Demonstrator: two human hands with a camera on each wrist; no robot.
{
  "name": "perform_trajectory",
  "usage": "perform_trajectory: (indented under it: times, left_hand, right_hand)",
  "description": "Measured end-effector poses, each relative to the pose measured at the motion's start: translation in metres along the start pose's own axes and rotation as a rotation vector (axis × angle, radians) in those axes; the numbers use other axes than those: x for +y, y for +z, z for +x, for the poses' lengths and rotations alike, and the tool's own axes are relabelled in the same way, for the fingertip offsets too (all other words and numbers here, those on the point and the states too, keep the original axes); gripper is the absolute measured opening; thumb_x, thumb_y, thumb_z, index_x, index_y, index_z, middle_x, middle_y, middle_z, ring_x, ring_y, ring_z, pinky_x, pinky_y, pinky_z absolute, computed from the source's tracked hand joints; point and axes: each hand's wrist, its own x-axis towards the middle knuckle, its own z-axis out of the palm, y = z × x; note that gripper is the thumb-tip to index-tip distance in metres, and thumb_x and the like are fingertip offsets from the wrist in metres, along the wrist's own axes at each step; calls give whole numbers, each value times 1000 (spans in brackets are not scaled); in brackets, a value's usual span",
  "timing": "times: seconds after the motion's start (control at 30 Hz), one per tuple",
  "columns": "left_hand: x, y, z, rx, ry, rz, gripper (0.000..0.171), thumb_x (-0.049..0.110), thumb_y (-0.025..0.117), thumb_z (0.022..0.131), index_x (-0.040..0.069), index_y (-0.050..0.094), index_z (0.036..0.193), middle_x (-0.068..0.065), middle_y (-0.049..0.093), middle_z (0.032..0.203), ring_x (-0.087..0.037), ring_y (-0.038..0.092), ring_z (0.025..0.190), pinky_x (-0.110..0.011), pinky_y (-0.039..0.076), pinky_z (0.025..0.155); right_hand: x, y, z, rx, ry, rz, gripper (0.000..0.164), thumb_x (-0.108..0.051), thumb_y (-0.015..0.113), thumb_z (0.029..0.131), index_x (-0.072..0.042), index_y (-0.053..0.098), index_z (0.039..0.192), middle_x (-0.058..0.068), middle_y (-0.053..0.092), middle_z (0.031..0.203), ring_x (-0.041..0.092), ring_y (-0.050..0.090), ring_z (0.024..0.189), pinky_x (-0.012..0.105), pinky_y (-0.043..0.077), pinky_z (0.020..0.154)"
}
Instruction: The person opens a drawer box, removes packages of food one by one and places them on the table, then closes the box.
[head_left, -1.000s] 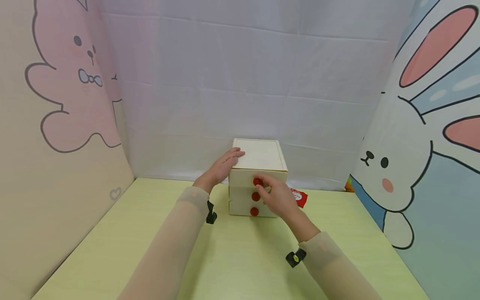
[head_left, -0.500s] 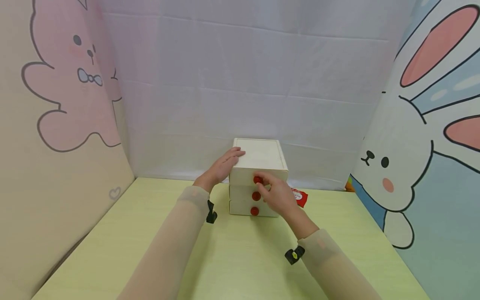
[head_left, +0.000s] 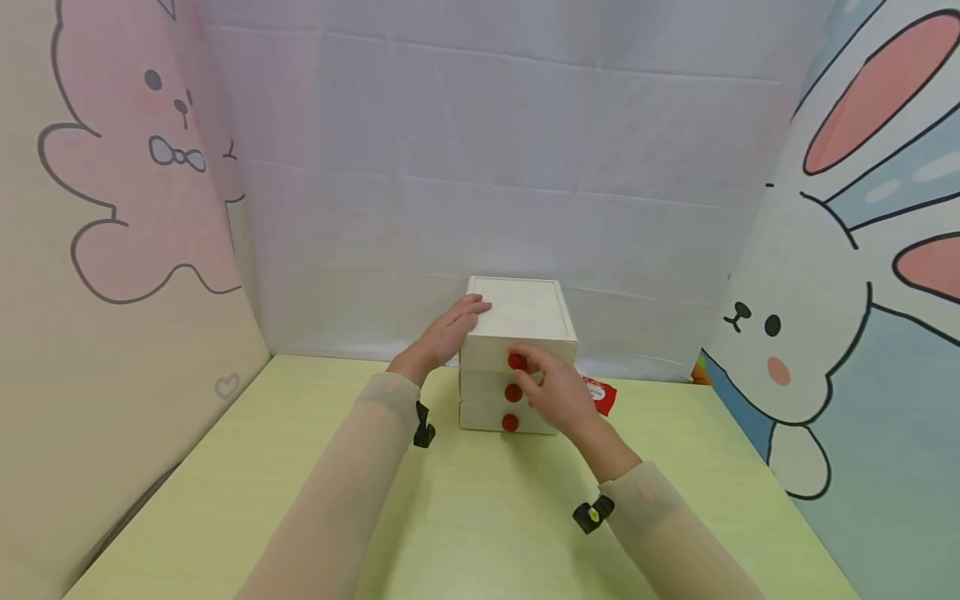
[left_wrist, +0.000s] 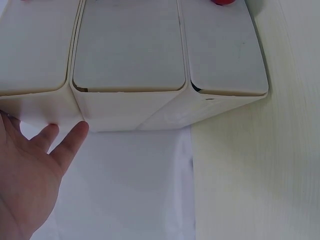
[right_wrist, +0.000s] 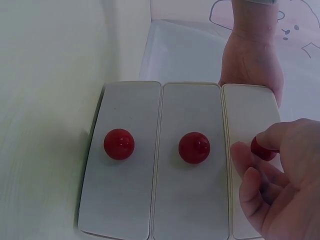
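A small white chest of drawers (head_left: 522, 308) stands on the table, with three stacked drawers that each carry a round red knob. My left hand (head_left: 442, 337) steadies its upper left side, fingers extended along the wall and the top edge. In the left wrist view, the fingertips of that hand (left_wrist: 35, 165) touch the side beside the top drawer. My right hand (head_left: 558, 392) pinches the top drawer's knob (right_wrist: 262, 149) between thumb and fingers. Below it, the middle knob (right_wrist: 194, 147) and the bottom knob (right_wrist: 119, 144) are free. All three drawer fronts sit flush with the frame.
A red packet (head_left: 600, 395) lies on the pale yellow table (head_left: 465, 517), just right of the chest and partly hidden by it. Behind the chest hangs a white cloth (head_left: 450, 167). Walls with cartoon animals stand at left and right.
The top drawer's front, standing slightly out a second ago, has moved back flush, with my right hand staying on its knob. My left hand has kept its place.
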Motion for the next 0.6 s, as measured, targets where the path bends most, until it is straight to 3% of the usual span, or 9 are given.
perform_trajectory:
  times: [0.3, 0.43, 0.6]
  left_hand:
    - [1, 0, -1, 3, 1, -1, 55, 37, 29, 119, 19, 46, 169, 3, 19, 185, -28, 11, 173, -63, 14, 138]
    - [0, 0, -2, 7, -10, -1, 56, 38, 29, 119, 21, 46, 169, 5, 19, 185, -27, 11, 174, -64, 14, 138]
    - [0, 0, -2, 13, -20, -2, 56, 39, 28, 118, 22, 46, 169, 5, 19, 185, -27, 11, 174, -66, 14, 137]
  right_hand:
    - [9, -1, -8, -49, -73, 4, 52, -15, 69, 108, -21, 59, 159, 11, 78, 120, 11, 62, 60, 28, 55, 59]
    - [12, -1, -11, -81, -97, 23, 46, -13, 69, 108, -20, 66, 153, 11, 78, 124, 13, 62, 60, 27, 52, 54]
    - [13, 0, -15, -142, -117, 35, 39, -12, 69, 107, -14, 72, 145, 12, 77, 129, 12, 63, 61, 27, 55, 59]
